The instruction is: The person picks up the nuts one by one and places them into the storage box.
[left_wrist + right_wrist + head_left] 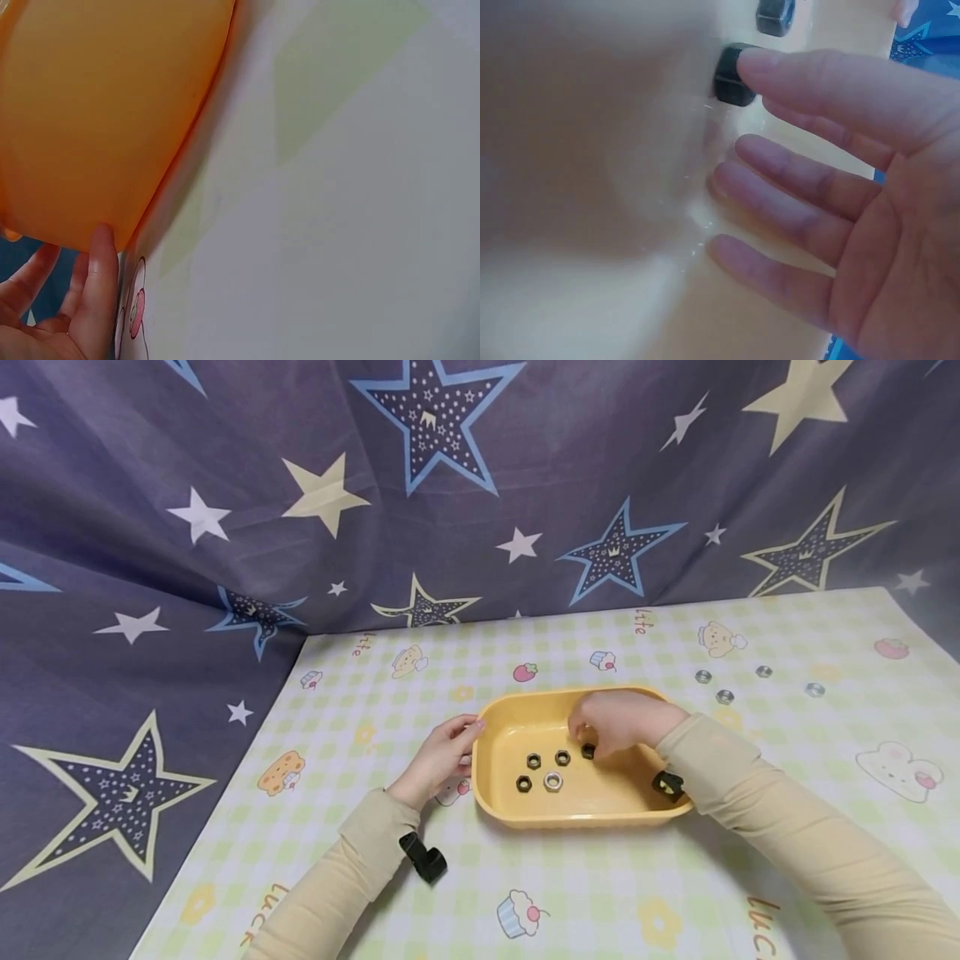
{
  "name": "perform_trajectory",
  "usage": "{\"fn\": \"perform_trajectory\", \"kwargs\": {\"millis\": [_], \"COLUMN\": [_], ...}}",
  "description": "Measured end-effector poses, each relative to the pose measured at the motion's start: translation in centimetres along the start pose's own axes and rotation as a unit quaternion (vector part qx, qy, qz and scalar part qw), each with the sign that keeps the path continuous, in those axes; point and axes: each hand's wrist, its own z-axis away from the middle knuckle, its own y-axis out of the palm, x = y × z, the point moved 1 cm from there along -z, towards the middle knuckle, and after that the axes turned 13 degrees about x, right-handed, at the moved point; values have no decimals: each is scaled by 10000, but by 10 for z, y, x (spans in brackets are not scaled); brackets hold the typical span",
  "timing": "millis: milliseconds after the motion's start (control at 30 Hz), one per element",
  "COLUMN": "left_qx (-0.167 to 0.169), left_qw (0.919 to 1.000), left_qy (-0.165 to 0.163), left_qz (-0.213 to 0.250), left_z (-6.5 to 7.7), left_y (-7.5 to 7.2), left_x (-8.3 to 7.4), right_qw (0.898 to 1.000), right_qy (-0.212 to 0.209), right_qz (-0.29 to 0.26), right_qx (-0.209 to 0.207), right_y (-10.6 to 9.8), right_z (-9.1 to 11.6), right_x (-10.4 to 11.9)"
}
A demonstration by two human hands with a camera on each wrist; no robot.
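A yellow plastic tray (585, 820) stands on the table with several hex nuts inside. A silver nut (552, 782) lies among black nuts, one of them (523, 784) near the left end. At the tray's left end, my left hand (438, 756) holds the rim, with fingertips against the outer wall in the left wrist view. Inside the tray, my right hand (618, 722) pinches a black nut (735, 79) by its thumb and forefinger. Its other fingers are spread loosely beside the tray surface. The forefinger's tip is partly hidden behind the thumb.
Several silver nuts, including one (724, 697) nearest the tray, lie on the checked tablecloth (600, 893) at the back right. A dark curtain with stars (480, 527) hangs behind the table and along its left side.
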Motion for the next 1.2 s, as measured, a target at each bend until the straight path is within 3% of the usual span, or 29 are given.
{"fn": "perform_trajectory", "kwargs": {"millis": [167, 400, 767, 967, 1200], "left_qx": [-1, 62, 1, -21, -1], "left_qw": [10000, 9999, 10000, 10000, 10000], "left_qy": [-9, -3, 4, -25, -18], "left_qz": [18, -79, -73, 0, 67], "left_z": [0, -2, -2, -1, 1], "left_y": [-1, 0, -1, -2, -1], "left_x": [0, -1, -3, -4, -2], "right_qw": [9996, 9985, 9959, 9918, 9827], "right_qy": [122, -189, 44, 118, 337], "right_qz": [-234, -254, -529, -637, -399], "right_qx": [-125, -450, -732, -1104, -1775], "right_y": [-6, -19, -38, -35, -18], "right_z": [8, 26, 58, 76, 90], "right_x": [2, 1, -8, -27, -42]}}
